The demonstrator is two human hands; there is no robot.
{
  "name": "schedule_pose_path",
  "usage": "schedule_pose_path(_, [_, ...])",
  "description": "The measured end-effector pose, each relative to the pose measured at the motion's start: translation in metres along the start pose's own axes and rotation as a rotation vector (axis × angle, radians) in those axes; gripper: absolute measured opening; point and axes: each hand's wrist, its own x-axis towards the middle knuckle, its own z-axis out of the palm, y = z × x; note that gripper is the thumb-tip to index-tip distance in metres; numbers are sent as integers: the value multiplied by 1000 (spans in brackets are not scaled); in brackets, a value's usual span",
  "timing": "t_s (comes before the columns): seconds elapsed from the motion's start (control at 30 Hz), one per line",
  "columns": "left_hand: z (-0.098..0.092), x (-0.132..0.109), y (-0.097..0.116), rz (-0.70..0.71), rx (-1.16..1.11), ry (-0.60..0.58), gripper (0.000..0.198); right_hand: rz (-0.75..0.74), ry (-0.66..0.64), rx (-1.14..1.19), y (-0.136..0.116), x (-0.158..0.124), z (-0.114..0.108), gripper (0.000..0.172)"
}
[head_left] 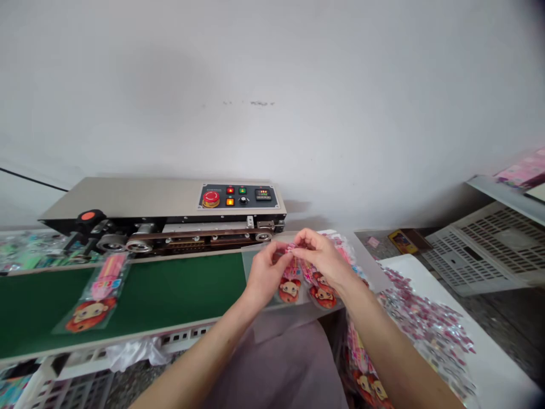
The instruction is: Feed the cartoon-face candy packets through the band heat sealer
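Note:
My left hand (264,274) is closed in a pinch at the top edge of a clear plastic packet (290,289), which has a red-haired cartoon face at its lower end. My right hand (322,257) pinches at the same spot, its fingertips meeting the left ones. Between the fingertips shows a small pink piece (291,248); whether it is inside or outside the packet I cannot tell. More such packets (324,296) lie under and beside my right hand. Another filled packet (99,292) rests on the green conveyor belt (183,289) to the left.
Behind the belt stands a band sealing machine (170,199) with a red stop button (210,197) and exposed rollers. On the right, a white table (489,341) bears a heap of small pink wrapped pieces (426,318). White plastic crates (489,244) stand beyond it.

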Motion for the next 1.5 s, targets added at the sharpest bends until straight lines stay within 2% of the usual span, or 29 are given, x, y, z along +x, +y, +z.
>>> schedule_pose_path(0.13, [-1, 4, 7, 0, -89, -10, 16, -15, 17, -40, -10, -4, 5, 13])
schedule_pose_path(0.2, [-2, 1, 9, -2, -79, -20, 14, -73, 47, -187, -15, -5, 6, 9])
schedule_pose_path(0.3, [-3, -1, 10, -2, -109, -46, 17, -238, 140, -473, -19, -4, 8, 10])
schedule_pose_path(0.4, [-2, 2, 9, 11, -100, -67, 20, -292, 123, -542, -18, -3, 11, 11])
schedule_pose_path(0.57, [-1, 7, 4, 31, 41, -55, 13, -352, 147, -687, -8, -2, 15, 13])
schedule_pose_path(0.63, [-4, 3, 1, 33, 103, -24, 11, -325, 160, -686, -3, 0, 13, 12])
schedule_pose_path(0.7, [-8, -6, -2, 80, 226, 45, 25, -269, 171, -645, 3, 6, 8, 11])
schedule_pose_path(0.77, [-11, -16, -6, 221, 435, 99, 35, -255, 166, -667, 10, 14, 4, 12])
schedule_pose_path(0.83, [-13, -23, -10, 407, 667, 41, 36, -269, 130, -747, 17, 26, 3, 15])
schedule_pose_path(0.9, [-12, -24, -16, 542, 868, -126, 38, -267, 98, -807, 23, 39, 5, 17])
schedule_pose_path(0.97, [-9, -21, -25, 595, 1035, -283, 42, -249, 103, -844, 27, 48, 8, 20])
schedule_pose_path(1.03, [-6, -17, -33, 583, 1152, -364, 51, -237, 123, -870, 28, 50, 7, 21])
schedule_pose_path(1.13, [-5, -15, -42, 553, 1221, -401, 57, -249, 130, -997, 29, 30, -6, 27])
schedule_pose_path(1.3, [-8, -20, -44, 538, 1228, -374, 56, -313, 124, -1334, 44, -36, -34, 35])
schedule_pose_path(1.4, [-8, -22, -42, 514, 1235, -339, 56, -334, 111, -1396, 61, -66, -33, 39])
schedule_pose_path(1.5, [-8, -23, -43, 492, 1253, -303, 55, -299, 110, -1419, 72, -77, -20, 44])
